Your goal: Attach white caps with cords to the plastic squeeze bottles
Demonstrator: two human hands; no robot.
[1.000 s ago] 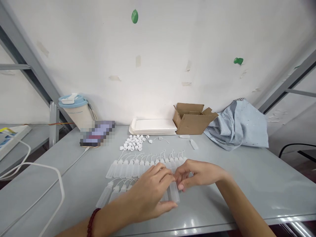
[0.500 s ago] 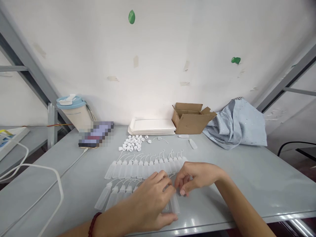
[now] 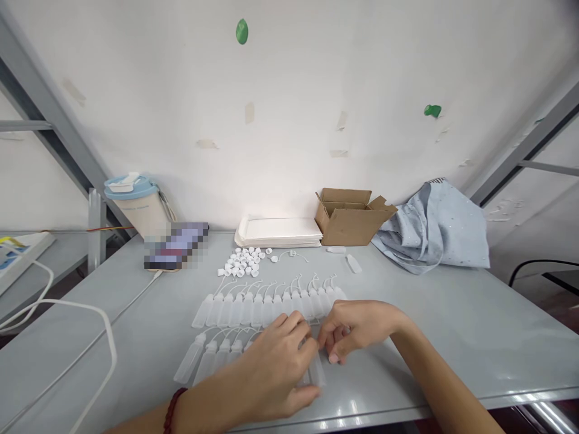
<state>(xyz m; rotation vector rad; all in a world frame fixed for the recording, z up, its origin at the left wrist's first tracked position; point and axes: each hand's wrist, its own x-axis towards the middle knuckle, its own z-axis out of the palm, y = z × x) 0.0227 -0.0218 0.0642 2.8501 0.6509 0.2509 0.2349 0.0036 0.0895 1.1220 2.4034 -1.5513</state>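
Observation:
My left hand (image 3: 275,367) lies over the right part of the front row of small translucent plastic bottles (image 3: 189,360), hiding several of them. Its fingers are bent and its thumb is stretched apart from them; a bottle (image 3: 317,369) shows between. My right hand (image 3: 357,328) is at the right end of that row, close to the left fingertips. Its fingers are curled with the thumb near them, and what they hold, if anything, is hidden. Just beyond stands a back row of similar bottles (image 3: 235,310) with thin curved white strips at their tops.
White caps (image 3: 244,262) lie heaped behind the rows. Farther back are a stack of white trays (image 3: 283,232), a cardboard box (image 3: 357,223) and a light blue cloth bag (image 3: 452,229). Two loose bottles (image 3: 353,263) lie before the box. A cup (image 3: 140,208), blurred phone (image 3: 178,246) and cable (image 3: 111,349) occupy the left.
Both hands have shifted slightly left, and the rightmost front bottle has moved a little left with them. The back row, caps and box are unmoved.

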